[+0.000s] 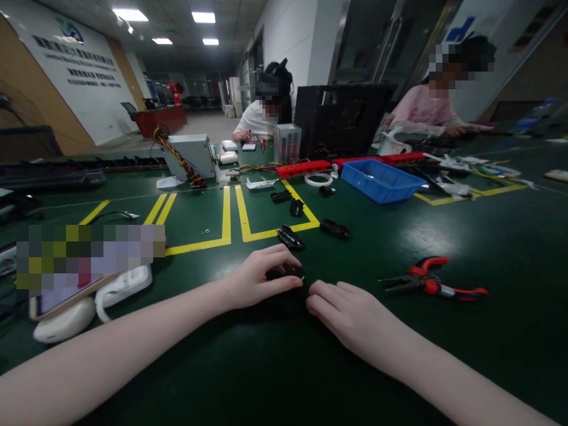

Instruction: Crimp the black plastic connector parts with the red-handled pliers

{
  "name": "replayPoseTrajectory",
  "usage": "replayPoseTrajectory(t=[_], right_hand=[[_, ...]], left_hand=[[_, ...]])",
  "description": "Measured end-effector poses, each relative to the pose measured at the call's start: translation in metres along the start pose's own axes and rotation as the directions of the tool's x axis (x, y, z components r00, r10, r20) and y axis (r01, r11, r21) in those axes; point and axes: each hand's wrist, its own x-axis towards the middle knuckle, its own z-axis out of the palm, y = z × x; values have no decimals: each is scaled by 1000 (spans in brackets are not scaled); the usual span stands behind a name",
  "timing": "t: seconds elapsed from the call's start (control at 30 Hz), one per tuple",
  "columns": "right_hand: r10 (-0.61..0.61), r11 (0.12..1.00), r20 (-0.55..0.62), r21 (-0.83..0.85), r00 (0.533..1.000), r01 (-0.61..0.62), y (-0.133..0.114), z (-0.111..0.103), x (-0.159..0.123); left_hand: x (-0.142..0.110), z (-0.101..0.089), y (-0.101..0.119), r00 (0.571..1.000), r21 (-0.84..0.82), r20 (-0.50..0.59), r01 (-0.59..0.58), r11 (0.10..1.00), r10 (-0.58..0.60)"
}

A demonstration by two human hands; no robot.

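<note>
Our forearms (151,331) come nearest; at twelve o'clock our left hand (257,277) closes round a black part (278,274). Right hand (344,305), one o'clock: curled, contents unclear. Apparently we're working the part; next probably needs steady two-handed control.

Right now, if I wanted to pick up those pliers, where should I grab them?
The pliers are likely best taken by the red-and-black handles, the right hand coming down from above and the right: they lie flat on the table, handles spread toward the right, narrow metal nose pointing left.

Ceiling lights (130,15) glow above white walls (284,50) and a reddish desk (165,120).
</note>
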Motion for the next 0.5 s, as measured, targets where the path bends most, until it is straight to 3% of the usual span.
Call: replayPoseTrajectory(t=[0.1, 0.27, 0.4, 0.5], right_hand=[[1, 999, -40, -37, 999, -3, 1, 2, -5], [160, 975, -119, 171, 980, -138, 3, -4, -14], [275, 918, -179, 342, 945, -203, 1, -6, -18], [291, 905, -228, 380, 929, -191, 2, -5, -18]], left_hand=[[-1, 0, 1, 999, 41, 6, -50, 998, 50], [-6, 5, 1, 987, 156, 41, -159, 975, 155], [-9, 10, 2, 932, 296, 229, -342, 892, 281], [-9, 13, 5, 902, 338, 312, -400, 852, 300]])
